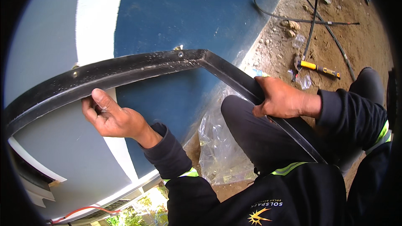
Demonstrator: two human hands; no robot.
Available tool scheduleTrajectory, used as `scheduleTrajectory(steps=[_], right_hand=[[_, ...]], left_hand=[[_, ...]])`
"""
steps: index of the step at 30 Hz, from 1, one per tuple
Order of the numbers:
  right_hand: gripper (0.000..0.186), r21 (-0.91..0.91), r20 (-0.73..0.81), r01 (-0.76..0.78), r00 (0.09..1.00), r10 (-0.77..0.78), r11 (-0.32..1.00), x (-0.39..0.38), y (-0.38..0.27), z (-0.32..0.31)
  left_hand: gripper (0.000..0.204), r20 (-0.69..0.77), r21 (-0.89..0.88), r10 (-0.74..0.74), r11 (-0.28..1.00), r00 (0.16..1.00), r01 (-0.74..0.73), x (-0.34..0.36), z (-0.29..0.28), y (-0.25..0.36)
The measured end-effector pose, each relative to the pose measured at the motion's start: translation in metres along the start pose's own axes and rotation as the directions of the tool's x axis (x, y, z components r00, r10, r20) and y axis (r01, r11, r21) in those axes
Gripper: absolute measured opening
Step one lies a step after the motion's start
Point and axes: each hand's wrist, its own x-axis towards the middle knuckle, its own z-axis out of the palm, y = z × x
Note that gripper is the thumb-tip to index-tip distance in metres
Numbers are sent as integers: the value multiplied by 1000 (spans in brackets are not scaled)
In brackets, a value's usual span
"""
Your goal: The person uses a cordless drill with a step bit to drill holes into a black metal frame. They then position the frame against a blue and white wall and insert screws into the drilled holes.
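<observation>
A black metal angle bracket [138, 68] lies against the painted wall, with a bolt [181, 54] and another fastener [75, 74] along its upper flange. At its corner the frame turns into a second bar [230, 73], which runs toward my body. My right hand [284, 98] is wrapped round that second bar. My left hand [115, 116] is just under the bracket's lower edge, its fingers curled in and its thumb raised at the edge. Whatever may be between the left fingers is hidden.
The wall [167, 21] is blue, white and grey. Clear plastic sheeting [220, 142] lies beside my knee. A yellow-and-black hammer [320, 69], black cables [315, 21] and rubble are on the dirt at the right. An orange cord [83, 210] runs at the lower left.
</observation>
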Motion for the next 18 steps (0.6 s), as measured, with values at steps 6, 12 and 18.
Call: scheduleTrajectory(steps=[6,12,18], right_hand=[[65,-35,14,-63,998,63,997,3,-6,-2],[49,14,26,-40,999,40,999,2,-5,-8],[48,-28,-17,38,999,-38,999,5,-2,-8]], left_hand=[[43,13,-12,-19,1000,1000,19,-1,0,-3],[44,7,-69,-3,998,1000,4,-1,4,-5],[48,16,-100,5,995,1000,-4,-1,5,-6]])
